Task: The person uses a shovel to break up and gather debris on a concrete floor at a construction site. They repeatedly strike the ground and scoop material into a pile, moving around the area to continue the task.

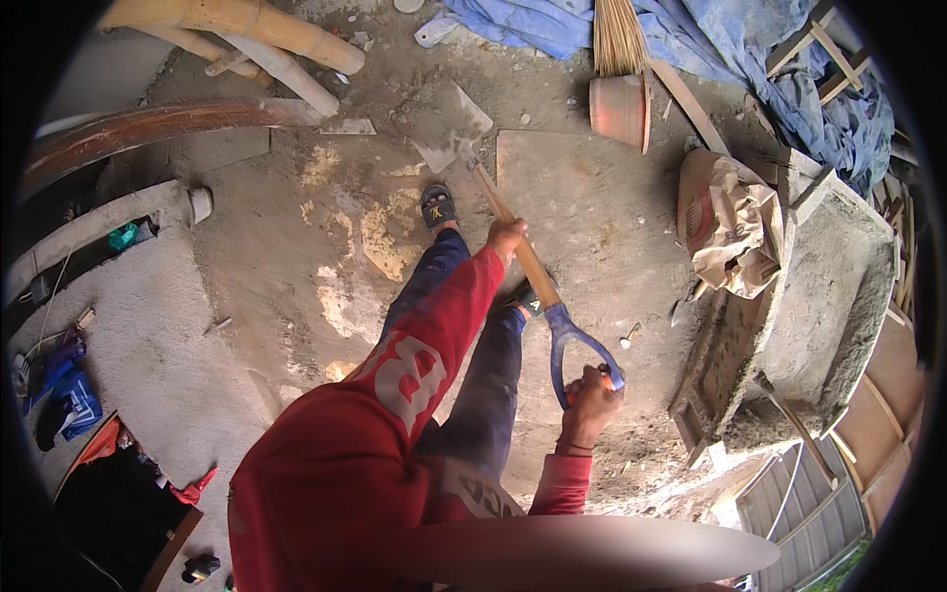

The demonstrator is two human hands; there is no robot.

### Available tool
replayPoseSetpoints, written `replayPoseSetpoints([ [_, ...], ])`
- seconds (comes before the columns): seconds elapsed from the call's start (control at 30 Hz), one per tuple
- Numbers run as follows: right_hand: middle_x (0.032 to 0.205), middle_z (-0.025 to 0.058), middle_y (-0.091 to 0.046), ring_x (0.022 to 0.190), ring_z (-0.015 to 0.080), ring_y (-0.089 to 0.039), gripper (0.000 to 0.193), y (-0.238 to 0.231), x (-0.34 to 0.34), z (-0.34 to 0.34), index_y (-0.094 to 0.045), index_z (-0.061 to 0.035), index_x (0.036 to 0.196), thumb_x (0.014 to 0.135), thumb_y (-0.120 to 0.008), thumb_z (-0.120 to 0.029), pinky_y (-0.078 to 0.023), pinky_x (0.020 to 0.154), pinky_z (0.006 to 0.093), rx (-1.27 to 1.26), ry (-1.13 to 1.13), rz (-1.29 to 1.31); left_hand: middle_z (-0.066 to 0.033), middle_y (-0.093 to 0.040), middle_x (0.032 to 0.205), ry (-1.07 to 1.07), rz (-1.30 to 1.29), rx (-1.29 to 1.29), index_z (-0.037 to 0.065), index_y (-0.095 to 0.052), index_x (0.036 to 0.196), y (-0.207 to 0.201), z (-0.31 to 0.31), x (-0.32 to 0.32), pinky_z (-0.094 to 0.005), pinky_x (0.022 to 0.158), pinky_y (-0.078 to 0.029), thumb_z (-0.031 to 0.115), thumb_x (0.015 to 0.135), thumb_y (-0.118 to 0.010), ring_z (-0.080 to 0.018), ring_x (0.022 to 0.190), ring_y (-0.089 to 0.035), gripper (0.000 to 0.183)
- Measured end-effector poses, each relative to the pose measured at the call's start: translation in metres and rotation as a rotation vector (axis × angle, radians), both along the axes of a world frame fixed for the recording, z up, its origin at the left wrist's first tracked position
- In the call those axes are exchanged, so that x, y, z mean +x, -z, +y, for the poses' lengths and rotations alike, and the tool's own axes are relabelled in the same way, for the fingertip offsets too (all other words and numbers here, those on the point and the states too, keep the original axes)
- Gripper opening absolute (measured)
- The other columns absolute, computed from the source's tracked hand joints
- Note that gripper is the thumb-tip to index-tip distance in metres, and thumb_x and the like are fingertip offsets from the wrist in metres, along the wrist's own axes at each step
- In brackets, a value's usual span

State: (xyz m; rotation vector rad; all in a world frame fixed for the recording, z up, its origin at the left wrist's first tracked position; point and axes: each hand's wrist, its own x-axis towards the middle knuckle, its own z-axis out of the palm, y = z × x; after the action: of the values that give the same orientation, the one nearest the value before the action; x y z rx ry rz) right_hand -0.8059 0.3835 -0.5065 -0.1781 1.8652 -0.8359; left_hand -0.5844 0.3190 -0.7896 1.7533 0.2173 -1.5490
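Shovel (pixel 533 268) is in the middle of the frame, and both hands hold it. It slants from the top middle down toward the lower right. Its flat gray blade (pixel 449 118) is at the top end, low by the dusty floor (pixel 582 197). I cannot tell if the blade touches the floor.

The left hand (pixel 506 239) is wrapped around the wooden stick part, just above the middle of the frame. The right hand (pixel 590 407) is closed around the end of the blue handle (pixel 558 331), which is shaped like a loop. That hand is lower and more to the right.

The person has red sleeves (pixel 434 345) and dark pants (pixel 483 380). One dark sandal (pixel 439 209) is near the blade. The other foot is right by the stick, and the stick hides part of it.

On the right side of the frame, a crumpled brown paper bag (pixel 725 212) leans by a long box (pixel 834 252) with gray, crusty insides. A small trowel (pixel 683 308) is on the floor by the box. At the top, a straw broom (pixel 619 37) stands in an orange bucket (pixel 619 109), near a big blue sheet (pixel 715 44). Thick yellow poles (pixel 286 32) are in the upper left.
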Motion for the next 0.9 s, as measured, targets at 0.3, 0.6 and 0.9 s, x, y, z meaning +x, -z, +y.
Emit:
replayPoseSetpoints([
  [0.3,0.07,0.0072,-0.058,0.055,0.0154,-0.057,0.014,-0.022,0.127,-0.043,-0.057,-0.002,0.095,0.083,-0.065,-0.003,-0.047,0.052,0.0312,-0.473,-0.526,0.204,-0.005,-0.055,0.081,-0.329,0.146,-0.205,0.006,-0.055,0.102,-0.081,-0.072,0.15,-0.0399,0.063,-0.052,0.019,0.092,-0.064,-0.0227,0.065,-0.057,0.019],
  [0.6,0.073,0.0121,-0.058,0.061,0.0276,-0.059,0.026,-0.118,0.117,-0.027,-0.056,-0.0039,0.089,0.078,-0.076,-0.017,-0.045,0.055,0.0347,-0.767,-1.274,0.393,0.0031,-0.05,0.076,-0.537,0.48,-0.489,0.012,-0.054,0.098,-0.16,-0.053,0.144,-0.0272,0.065,-0.047,0.024,0.092,-0.065,-0.0107,0.066,-0.052,0.018],
  [0.9,0.064,0.0017,-0.05,0.053,0.0098,-0.044,0.015,-0.192,0.034,-0.095,-0.051,-0.007,0.083,0.084,-0.066,-0.009,-0.04,0.051,0.0263,-0.424,-0.584,0.574,-0.0104,-0.064,0.092,-0.228,0.606,-0.235,0.006,-0.055,0.106,-0.223,-0.118,0.043,-0.043,0.082,-0.055,0.025,0.091,-0.071,-0.0267,0.086,-0.069,0.029],
])
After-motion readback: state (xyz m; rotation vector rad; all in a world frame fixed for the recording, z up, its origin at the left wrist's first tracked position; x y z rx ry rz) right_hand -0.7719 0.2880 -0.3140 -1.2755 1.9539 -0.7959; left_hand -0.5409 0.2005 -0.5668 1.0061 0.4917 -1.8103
